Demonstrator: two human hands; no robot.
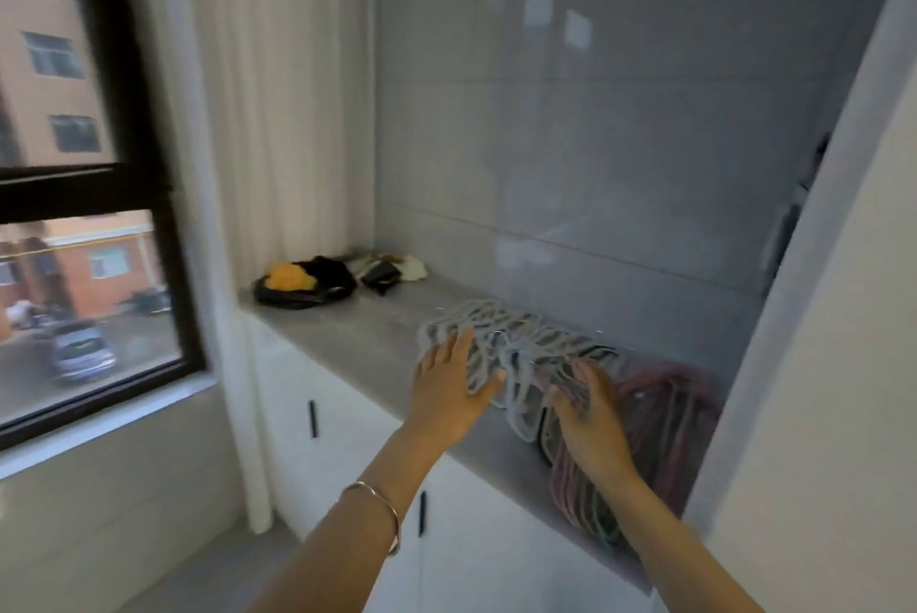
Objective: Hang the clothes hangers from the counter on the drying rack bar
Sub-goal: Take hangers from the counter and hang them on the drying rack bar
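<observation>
Lying in a tangled heap on the grey counter (347, 334), the pale hangers (501, 334) are sitting close to the tiled wall, with both hands reaching onto them.

The left hand (446, 394) is resting over the near-left edge of the heap, fingers straight and spread, gripping nothing; a thin bracelet (377, 508) is circling that wrist. The right hand (593, 414) is lying on the right part of the heap, just beside a pile of pink hangers (670, 394); its fingers are blurred, so I cannot tell whether they are curling round a hanger. Below the counter, white cupboard doors (288, 394) are showing black handles. At the counter's far end, yellow and black things (302, 282) are lying beside a white curtain (278, 91), next to a dark-framed window (124, 195).
</observation>
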